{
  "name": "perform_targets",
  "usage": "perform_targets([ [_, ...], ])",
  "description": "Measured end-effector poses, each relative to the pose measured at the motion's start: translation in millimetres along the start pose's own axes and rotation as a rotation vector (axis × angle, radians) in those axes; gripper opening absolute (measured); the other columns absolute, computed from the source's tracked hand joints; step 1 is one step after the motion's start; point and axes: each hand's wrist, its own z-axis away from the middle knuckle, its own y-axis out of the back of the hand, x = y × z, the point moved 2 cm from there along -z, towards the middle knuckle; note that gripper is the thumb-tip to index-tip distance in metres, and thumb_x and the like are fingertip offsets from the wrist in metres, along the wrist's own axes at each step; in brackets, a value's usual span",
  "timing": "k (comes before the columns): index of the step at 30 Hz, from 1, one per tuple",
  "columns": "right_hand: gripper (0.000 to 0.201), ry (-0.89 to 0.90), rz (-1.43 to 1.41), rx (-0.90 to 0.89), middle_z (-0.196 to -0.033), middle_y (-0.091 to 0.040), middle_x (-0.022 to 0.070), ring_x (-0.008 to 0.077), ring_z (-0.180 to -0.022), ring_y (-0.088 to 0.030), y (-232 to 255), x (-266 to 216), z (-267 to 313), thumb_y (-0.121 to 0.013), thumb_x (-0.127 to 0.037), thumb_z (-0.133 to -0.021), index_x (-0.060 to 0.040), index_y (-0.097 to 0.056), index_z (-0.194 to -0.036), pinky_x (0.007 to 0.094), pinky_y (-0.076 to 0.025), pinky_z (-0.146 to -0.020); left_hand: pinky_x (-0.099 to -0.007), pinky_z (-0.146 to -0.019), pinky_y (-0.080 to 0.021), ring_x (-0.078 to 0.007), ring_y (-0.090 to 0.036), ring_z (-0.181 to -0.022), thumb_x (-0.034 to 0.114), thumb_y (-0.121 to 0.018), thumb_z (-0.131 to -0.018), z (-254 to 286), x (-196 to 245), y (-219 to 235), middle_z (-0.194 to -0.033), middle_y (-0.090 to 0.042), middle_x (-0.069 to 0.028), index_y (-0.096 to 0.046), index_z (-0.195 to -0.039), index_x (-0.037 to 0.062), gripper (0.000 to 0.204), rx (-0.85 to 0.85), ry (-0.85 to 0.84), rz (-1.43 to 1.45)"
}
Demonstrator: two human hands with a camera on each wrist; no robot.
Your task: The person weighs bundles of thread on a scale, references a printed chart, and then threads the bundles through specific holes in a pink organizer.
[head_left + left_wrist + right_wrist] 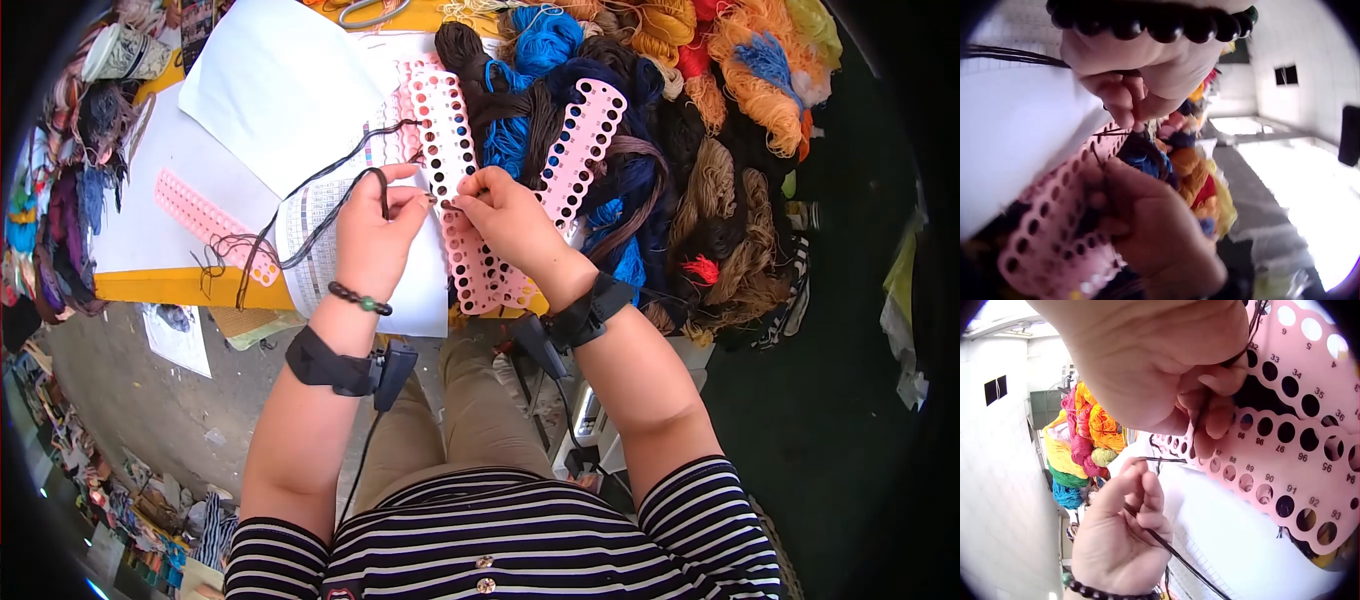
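My left hand [375, 225] pinches a bundle of black embroidery thread [1175, 553] between thumb and fingertips. A short end of it pokes out towards a pink perforated thread card [1254, 450] with numbered holes. At the edge of this card, my right hand [520, 220] pinches dark strands [1200, 415] that lie across its curled fingers. The hands work close together over the card's middle. From the left hand, long black strands trail over the papers to the left. Part of the card is hidden behind the right hand.
A second pink card [590, 130] angles off to the right, against heaped dark and blue skeins [545, 40]. Another pink card [215, 225] lies at left, with loose dark threads near it. White paper [280, 90] covers part of a printed sheet [305, 235]. Orange yarn [765, 80] is piled at the back right.
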Motion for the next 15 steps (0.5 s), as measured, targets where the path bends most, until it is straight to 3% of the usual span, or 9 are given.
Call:
perform_targets([
  [1,0.017,0.017,0.014,0.01,-0.077,-0.065,0.0097,0.0166,-0.068,-0.065,-1,1,-1,-0.057,-0.015,-0.088,-0.0014,-0.055,-0.098,0.0297,-0.049,-0.062,-0.0213,-0.077,-0.046,-0.0094,-0.061,-0.086,0.006,-0.064,-0.084,5,9,0,-0.091,-0.066,-0.0034,-0.053,-0.117,0.0041,0.035,-0.026,0.206,0.204],
  [4,0.015,-0.042,-0.221,-0.03,-0.077,-0.065,0.0075,0.0139,-0.067,-0.063,-3,2,-1,-0.057,-0.013,-0.088,-0.0017,-0.054,-0.098,0.0282,-0.048,-0.061,-0.021,-0.074,-0.046,-0.0087,-0.06,-0.088,0.007,-0.063,-0.086,7,5,-8,-0.095,-0.066,-0.0044,-0.052,-0.12,0.0055,0.035,-0.047,0.296,0.556],
  [5,0.013,-0.094,-0.293,-0.064,-0.079,-0.064,0.0065,0.0132,-0.069,-0.063,-1,1,0,-0.056,-0.012,-0.089,-0.0024,-0.054,-0.098,0.0266,-0.048,-0.064,-0.0196,-0.068,-0.043,-0.0079,-0.06,-0.09,0.008,-0.062,-0.088,4,1,-9,-0.097,-0.067,-0.0048,-0.052,-0.12,0.0064,0.033,-0.042,0.254,0.599],
  [7,0.009,-0.197,-0.436,-0.135,-0.083,-0.063,0.0045,0.0118,-0.074,-0.063,5,-14,3,-0.054,-0.01,-0.09,-0.0038,-0.054,-0.097,0.0234,-0.048,-0.069,-0.0197,-0.069,-0.046,-0.0098,-0.061,-0.087,0.007,-0.061,-0.088,2,1,-7,-0.097,-0.067,-0.0072,-0.051,-0.12,0.0047,0.033,-0.064,0.231,0.536],
  [11,0.008,-0.236,-0.47,-0.167,-0.084,-0.063,0.0052,0.0118,-0.076,-0.062,5,-9,-2,-0.053,-0.008,-0.09,-0.0037,-0.055,-0.097,0.0227,-0.046,-0.072,-0.0209,-0.068,-0.049,-0.0109,-0.062,-0.081,0.006,-0.06,-0.088,-2,-2,-9,-0.098,-0.067,-0.01,-0.051,-0.121,0.0017,0.035,-0.151,0.202,0.493],
  [14,0.009,-0.239,-0.581,-0.186,-0.082,-0.064,0.0051,0.0117,-0.076,-0.061,4,-8,-2,-0.052,-0.008,-0.09,-0.0033,-0.056,-0.097,0.0224,-0.046,-0.071,-0.0161,-0.057,-0.041,-0.0065,-0.059,-0.075,0.004,-0.057,-0.088,-1,-5,-15,-0.101,-0.066,-0.0065,-0.048,-0.126,0.0015,0.039,-0.193,0.198,0.332],
  [15,0.009,-0.255,-0.617,-0.203,-0.082,-0.064,0.0051,0.0118,-0.077,-0.061,7,-14,-1,-0.052,-0.008,-0.09,-0.0032,-0.056,-0.097,0.0223,-0.045,-0.071,-0.0171,-0.059,-0.044,-0.0058,-0.058,-0.072,0.0,-0.056,-0.086,-5,-9,-20,-0.1,-0.066,-0.0063,-0.046,-0.13,0.0008,0.045,-0.196,0.127,0.32],
])
